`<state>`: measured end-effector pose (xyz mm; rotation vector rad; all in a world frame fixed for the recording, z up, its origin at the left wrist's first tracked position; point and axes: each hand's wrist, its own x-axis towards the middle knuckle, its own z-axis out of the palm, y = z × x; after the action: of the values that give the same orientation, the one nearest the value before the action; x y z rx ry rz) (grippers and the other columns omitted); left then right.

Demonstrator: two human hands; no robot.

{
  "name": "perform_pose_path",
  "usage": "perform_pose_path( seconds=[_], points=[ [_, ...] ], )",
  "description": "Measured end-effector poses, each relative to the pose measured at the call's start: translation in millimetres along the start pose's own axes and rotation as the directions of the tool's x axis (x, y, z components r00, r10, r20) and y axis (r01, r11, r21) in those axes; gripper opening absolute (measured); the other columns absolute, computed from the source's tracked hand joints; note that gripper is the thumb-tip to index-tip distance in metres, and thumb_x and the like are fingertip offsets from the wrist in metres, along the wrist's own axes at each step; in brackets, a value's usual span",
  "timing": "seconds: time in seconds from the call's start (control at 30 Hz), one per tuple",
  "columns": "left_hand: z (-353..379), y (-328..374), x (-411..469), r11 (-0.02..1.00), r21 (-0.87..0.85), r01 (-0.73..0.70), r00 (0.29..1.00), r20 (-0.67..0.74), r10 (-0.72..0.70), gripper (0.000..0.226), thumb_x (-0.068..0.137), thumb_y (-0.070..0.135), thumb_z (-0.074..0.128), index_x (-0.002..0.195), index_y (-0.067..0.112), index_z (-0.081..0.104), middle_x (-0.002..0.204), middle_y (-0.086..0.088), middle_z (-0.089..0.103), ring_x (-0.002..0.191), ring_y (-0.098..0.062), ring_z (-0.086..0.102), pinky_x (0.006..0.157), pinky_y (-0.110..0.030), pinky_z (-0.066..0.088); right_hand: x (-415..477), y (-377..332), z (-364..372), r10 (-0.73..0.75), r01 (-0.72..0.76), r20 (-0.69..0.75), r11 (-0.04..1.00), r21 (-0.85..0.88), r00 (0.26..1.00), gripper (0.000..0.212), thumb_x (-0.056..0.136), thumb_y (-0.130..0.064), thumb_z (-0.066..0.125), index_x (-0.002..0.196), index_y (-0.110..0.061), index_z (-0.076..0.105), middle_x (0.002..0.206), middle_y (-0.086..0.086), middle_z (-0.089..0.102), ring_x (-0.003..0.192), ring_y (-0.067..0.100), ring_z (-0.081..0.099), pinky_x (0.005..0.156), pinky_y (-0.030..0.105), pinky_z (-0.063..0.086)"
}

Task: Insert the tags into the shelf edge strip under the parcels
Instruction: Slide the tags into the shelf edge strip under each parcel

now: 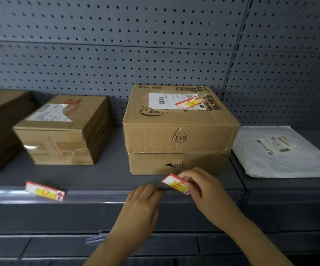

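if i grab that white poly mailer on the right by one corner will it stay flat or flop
Probably flops: the white mailer looks like thin wrinkled plastic film lying flat. Likely light, since it barely bulges. Its smooth surface may slide easily on the shelf.

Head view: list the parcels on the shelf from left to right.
brown box cut off at the left edge → taped cardboard box with a torn label → two stacked cardboard boxes → flat white mailer bag
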<state>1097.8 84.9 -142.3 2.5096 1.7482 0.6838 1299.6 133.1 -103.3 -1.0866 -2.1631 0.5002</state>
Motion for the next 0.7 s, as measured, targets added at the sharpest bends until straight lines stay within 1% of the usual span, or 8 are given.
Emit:
perform_pose_path(
  seconds=[0.13, 0.3, 0.43, 0.63, 0.7],
  points=[
    [2, 7, 0, 0.999, -0.019, 0.041, 0.999, -0.006, -0.042, 0.035, 0.079, 0.019, 0.044, 0.11, 0.026, 0.06, 0.098, 0.005, 0.054, 0.086, -0.016, 0.05, 0.072, -0.027, 0.042, 1, 3, 3, -0.032, 0.032, 0.001, 0.999, 0.023, 0.999, 0.023, 0.091, -0.004, 0.057, 0.106, -0.022, 0.06, 0.098, -0.012, 0.056, 0.089, 0.005, 0.056, 0.069, 0.024, 0.049],
    [6, 10, 3, 0.998, -0.032, 0.057, 0.998, -0.029, -0.058, 0.036, 0.075, 0.01, 0.056, 0.108, 0.024, 0.06, 0.103, 0.004, 0.055, 0.085, -0.018, 0.049, 0.073, -0.031, 0.045, 5, 4, 8, -0.059, 0.061, -0.017, 0.995, 0.076, 0.998, 0.025, 0.09, -0.005, 0.058, 0.107, -0.023, 0.06, 0.101, -0.011, 0.058, 0.094, 0.006, 0.058, 0.074, 0.031, 0.053],
    [9, 12, 3, 0.998, -0.023, 0.06, 0.997, -0.042, -0.061, 0.047, 0.064, 0.002, 0.068, 0.106, 0.023, 0.061, 0.101, 0.003, 0.055, 0.084, -0.018, 0.049, 0.073, -0.03, 0.044, 8, 6, 9, -0.054, 0.057, -0.032, 0.993, 0.103, 0.998, 0.024, 0.09, -0.006, 0.059, 0.108, -0.021, 0.061, 0.103, -0.009, 0.06, 0.097, 0.007, 0.059, 0.074, 0.03, 0.055],
    [12, 14, 3, 0.995, -0.055, 0.08, 0.993, -0.08, -0.084, 0.047, 0.059, -0.005, 0.069, 0.097, 0.022, 0.061, 0.099, 0.003, 0.056, 0.082, -0.018, 0.05, 0.071, -0.027, 0.04, 8, 4, 12, -0.065, 0.066, -0.02, 0.991, 0.113, 0.998, 0.022, 0.089, -0.008, 0.06, 0.108, -0.02, 0.061, 0.103, -0.009, 0.061, 0.097, 0.008, 0.061, 0.073, 0.028, 0.056],
    [13, 13, 0, 0.995, -0.071, 0.073, 0.993, -0.082, -0.079, 0.046, 0.059, -0.005, 0.068, 0.095, 0.022, 0.061, 0.097, 0.004, 0.055, 0.083, -0.018, 0.05, 0.071, -0.025, 0.038, 8, 3, 12, -0.076, 0.08, -0.039, 0.989, 0.122, 0.996, 0.023, 0.089, -0.007, 0.061, 0.108, -0.02, 0.062, 0.103, -0.009, 0.061, 0.097, 0.007, 0.061, 0.074, 0.027, 0.055]
  ],
)
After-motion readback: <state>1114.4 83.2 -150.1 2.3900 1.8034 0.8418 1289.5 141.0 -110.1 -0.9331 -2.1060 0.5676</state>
